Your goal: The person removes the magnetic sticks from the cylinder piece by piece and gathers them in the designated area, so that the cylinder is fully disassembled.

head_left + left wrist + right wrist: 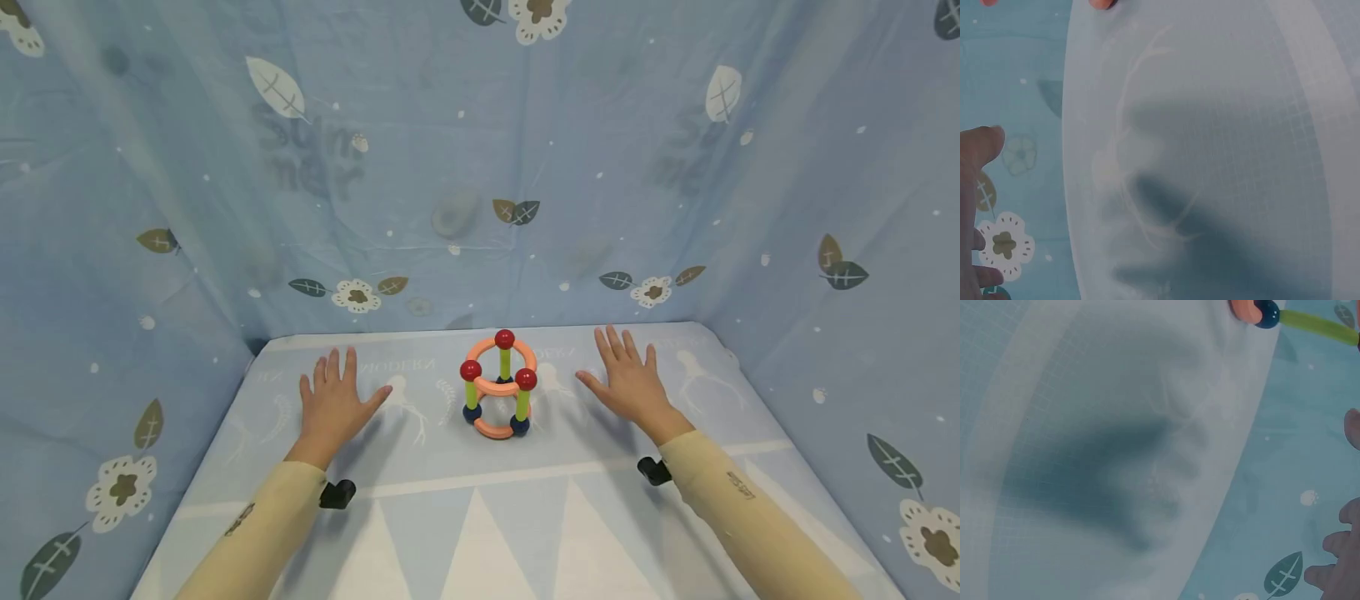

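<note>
A small frame built of toy rods and balls (497, 387) stands on the table between the two hands. Orange curved pieces form its upper and lower rings, joined by green upright rods with red balls on top and dark blue balls below. To its left, my left hand (333, 410) hovers with fingers spread, holding nothing. My right hand (628, 379) is held out on the other side, likewise spread and apart from the toy. In the right wrist view a blue ball (1267, 314) and green rod (1317, 326) show at the top.
The table (420, 475) carries a pale cloth with triangles and a white stripe. A blue patterned curtain (420, 167) hangs behind and along both sides. Each wrist wears a small black device, one near the left sleeve (288, 492).
</note>
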A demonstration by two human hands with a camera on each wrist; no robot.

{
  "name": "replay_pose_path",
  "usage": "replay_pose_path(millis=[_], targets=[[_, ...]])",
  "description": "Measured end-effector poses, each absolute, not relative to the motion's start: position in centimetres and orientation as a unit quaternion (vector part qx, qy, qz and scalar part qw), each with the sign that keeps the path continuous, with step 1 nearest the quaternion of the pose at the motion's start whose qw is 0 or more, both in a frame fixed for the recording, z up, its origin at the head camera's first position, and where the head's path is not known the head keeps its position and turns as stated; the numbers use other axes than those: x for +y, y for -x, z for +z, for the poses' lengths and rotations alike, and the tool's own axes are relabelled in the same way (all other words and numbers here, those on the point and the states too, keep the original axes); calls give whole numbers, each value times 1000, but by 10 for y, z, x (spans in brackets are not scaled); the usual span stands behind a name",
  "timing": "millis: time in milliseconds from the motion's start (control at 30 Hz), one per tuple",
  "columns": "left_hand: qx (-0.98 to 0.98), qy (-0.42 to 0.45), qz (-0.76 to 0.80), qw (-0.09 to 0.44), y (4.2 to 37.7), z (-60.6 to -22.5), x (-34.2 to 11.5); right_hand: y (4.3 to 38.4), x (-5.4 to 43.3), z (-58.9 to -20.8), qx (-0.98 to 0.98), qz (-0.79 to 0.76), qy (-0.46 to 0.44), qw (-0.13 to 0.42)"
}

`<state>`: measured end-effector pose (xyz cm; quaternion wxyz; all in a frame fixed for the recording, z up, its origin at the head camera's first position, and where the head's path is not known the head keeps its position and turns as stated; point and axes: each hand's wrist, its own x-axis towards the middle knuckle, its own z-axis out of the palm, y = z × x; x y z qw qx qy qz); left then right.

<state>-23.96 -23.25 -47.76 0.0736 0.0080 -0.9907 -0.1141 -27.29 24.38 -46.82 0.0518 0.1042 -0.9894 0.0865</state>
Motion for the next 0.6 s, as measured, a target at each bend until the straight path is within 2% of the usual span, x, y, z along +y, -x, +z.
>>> replay_pose_path(millis=[167,400,600], targets=[[-986,3,-128,103,237,-476,-228,269,243,-466,-987,94,-115,63],[-971,15,-162,174,231,-471,-221,260,241,-462,-977,121,-144,101],[-958,34,-190,215,228,-469,-213,251,234,-455,-969,160,-159,105]])
